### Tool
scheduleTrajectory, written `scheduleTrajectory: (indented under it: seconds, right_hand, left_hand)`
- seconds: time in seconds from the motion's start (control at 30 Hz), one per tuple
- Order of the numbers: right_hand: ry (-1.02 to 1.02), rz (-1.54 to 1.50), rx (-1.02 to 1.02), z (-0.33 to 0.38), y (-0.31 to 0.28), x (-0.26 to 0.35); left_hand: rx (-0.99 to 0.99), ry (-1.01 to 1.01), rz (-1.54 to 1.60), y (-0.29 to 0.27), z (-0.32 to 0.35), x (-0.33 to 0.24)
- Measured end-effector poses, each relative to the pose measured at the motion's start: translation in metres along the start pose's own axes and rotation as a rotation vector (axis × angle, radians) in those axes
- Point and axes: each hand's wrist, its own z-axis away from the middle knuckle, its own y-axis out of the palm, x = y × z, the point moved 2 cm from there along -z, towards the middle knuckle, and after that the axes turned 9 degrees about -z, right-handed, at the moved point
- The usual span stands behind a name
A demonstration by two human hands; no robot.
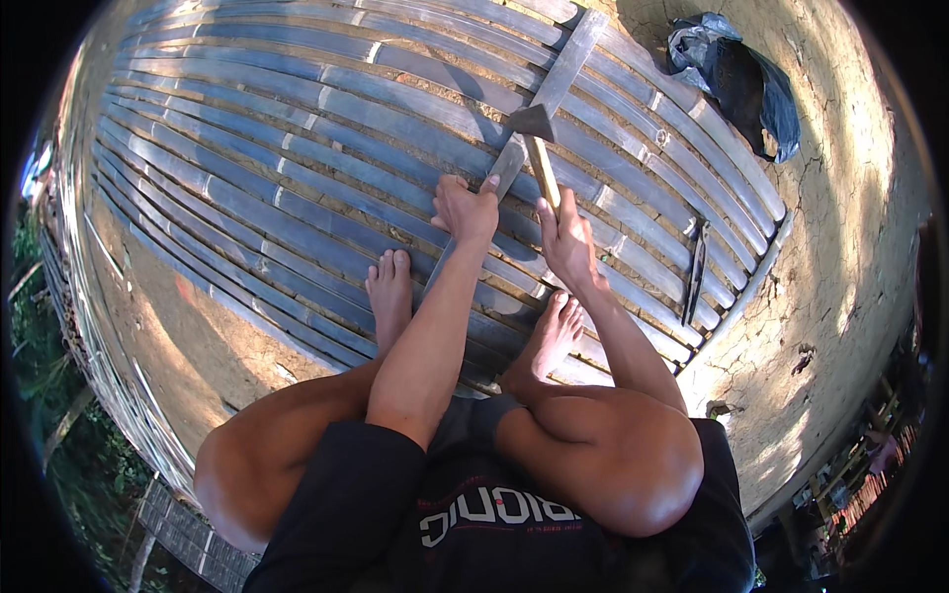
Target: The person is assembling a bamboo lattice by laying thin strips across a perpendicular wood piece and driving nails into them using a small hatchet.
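Observation:
My right hand (570, 242) is wrapped round the pale wooden handle of a hammer (546, 170). The dark, wedge-shaped head sits at the far end, over a long flat slat (570, 67) that runs crosswise over the bamboo strips. To the left, my left hand (467, 211) is closed, its thumb against the edge of this slat just short of the hammer head. What its fingers hold, if anything, is hidden. Split bamboo strips (381, 128) lie side by side as a platform beneath both hands. My bare feet rest on the strips on either side of the slat.
A dark, narrow tool with long handles (697, 272) lies on the strips at right. Beyond the platform's far right corner, a crumpled black plastic bag (736, 79) lies on cracked bare earth (781, 366). Thin poles (119, 366) line the left edge.

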Motion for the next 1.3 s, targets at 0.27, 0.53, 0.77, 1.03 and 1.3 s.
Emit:
scheduleTrajectory:
  seconds: [0.27, 0.53, 0.77, 1.03, 1.3]
  right_hand:
    - [0.017, 0.056, -0.038, 0.009, 0.008, -0.014]
    - [-0.136, -0.257, -0.211, 0.027, 0.011, -0.018]
    - [0.021, -0.198, -0.094, 0.012, -0.005, 0.022]
    - [0.114, -0.063, -0.054, 0.001, 0.010, 0.003]
    - [0.014, 0.024, -0.090, 0.013, 0.022, -0.014]
  left_hand:
    - [0.013, -0.006, 0.006, 0.002, 0.005, 0.001]
    - [-0.005, 0.007, 0.000, 0.004, 0.004, 0.004]
    - [0.018, 0.006, 0.025, 0.001, 0.003, 0.004]
    - [0.017, 0.006, -0.012, 0.004, 0.003, 0.010]
    - [0.036, 0.000, -0.010, 0.005, 0.005, 0.004]
